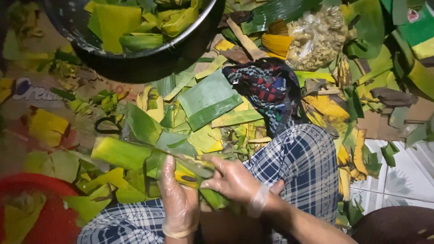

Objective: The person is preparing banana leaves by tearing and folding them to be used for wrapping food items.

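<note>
Both my hands gloved in thin clear plastic. Left hand point(178, 199) closed around lower end of rolled banana leaf point(135, 156), fingers wrapped on it. Right hand point(233, 180) pinches same leaf near its folded middle, thumb and fingers pressed together on it. Leaf lies across my lap, above checked cloth point(303, 162), tip pointing left. Around: leaf scraps point(208, 101) on floor, dark metal bowl point(149, 58) of leaf pieces above, red basin point(45, 217) at lower left, clear bag point(316, 38) of pale filling upper right.

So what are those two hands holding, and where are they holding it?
A long folded green leaf. The left hand grips its middle from below; the right hand pinches its near end.
</note>
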